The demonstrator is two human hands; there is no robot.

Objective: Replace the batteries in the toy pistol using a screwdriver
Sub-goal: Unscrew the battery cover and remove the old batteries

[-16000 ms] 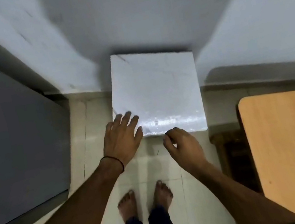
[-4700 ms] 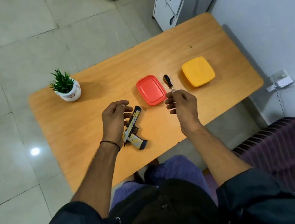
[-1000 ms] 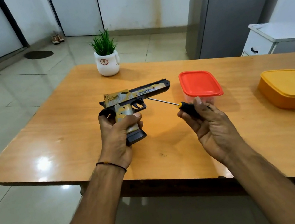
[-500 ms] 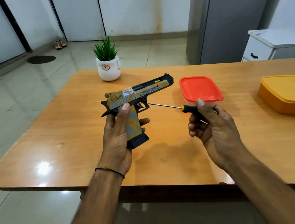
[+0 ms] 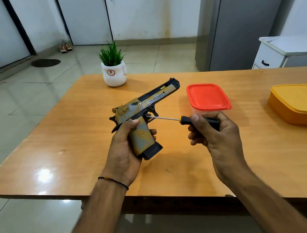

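A gold, grey and black toy pistol (image 5: 143, 108) is held above the wooden table (image 5: 71, 143), barrel pointing right and away. My left hand (image 5: 124, 152) grips its handle from the left, thumb on the rear of the frame. My right hand (image 5: 215, 134) holds a screwdriver (image 5: 186, 119) by its black handle. The metal shaft points left, and its tip touches the pistol just behind the trigger guard. No batteries are visible.
A clear container with a red lid (image 5: 207, 96) stands just beyond my right hand. An orange lidded container (image 5: 306, 102) sits at the far right. A small potted plant (image 5: 113, 68) is at the table's far edge. A white drawer unit (image 5: 289, 51) stands behind.
Since a half second ago the screwdriver tip has moved left onto the pistol by the trigger guard. The left hand's grip on the handle has shifted slightly.
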